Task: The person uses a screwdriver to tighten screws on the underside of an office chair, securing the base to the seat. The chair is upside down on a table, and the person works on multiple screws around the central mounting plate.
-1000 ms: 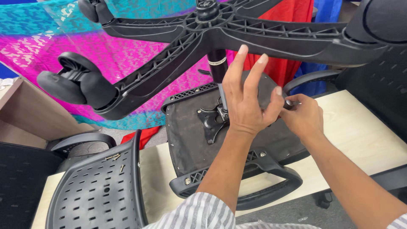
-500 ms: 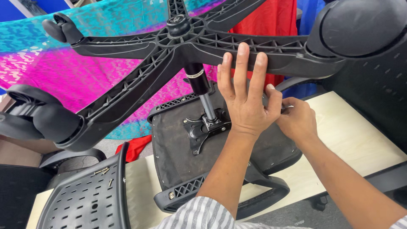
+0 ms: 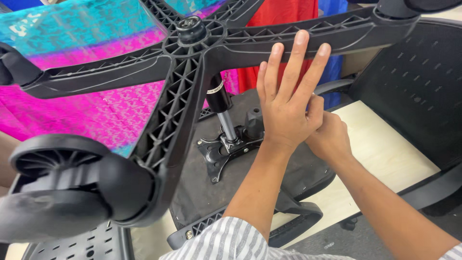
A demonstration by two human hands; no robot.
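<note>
An office chair lies upside down on a pale wooden table (image 3: 385, 149). Its black five-armed base (image 3: 191, 30) fills the top of the view, and one caster (image 3: 72, 188) looms at lower left. The gas cylinder (image 3: 222, 108) runs down to a metal mechanism plate (image 3: 219, 154) on the seat underside (image 3: 202, 197). My left hand (image 3: 284, 110) is raised over the seat, fingers straight and spread, thumb against my right hand. My right hand (image 3: 331, 140) is curled into a fist just behind it, beside a black knob (image 3: 254, 123). What the fist holds is hidden.
A black armrest (image 3: 301, 216) juts off the table's near edge. A black mesh chair back (image 3: 418, 96) stands at right. A perforated black panel (image 3: 89, 245) lies at lower left. Turquoise and magenta cloth (image 3: 82, 113) and red cloth (image 3: 284, 17) hang behind.
The view has moved closer and lower, so the base and caster look larger. My left hand stays raised with straight fingers. My right hand has tucked further behind it.
</note>
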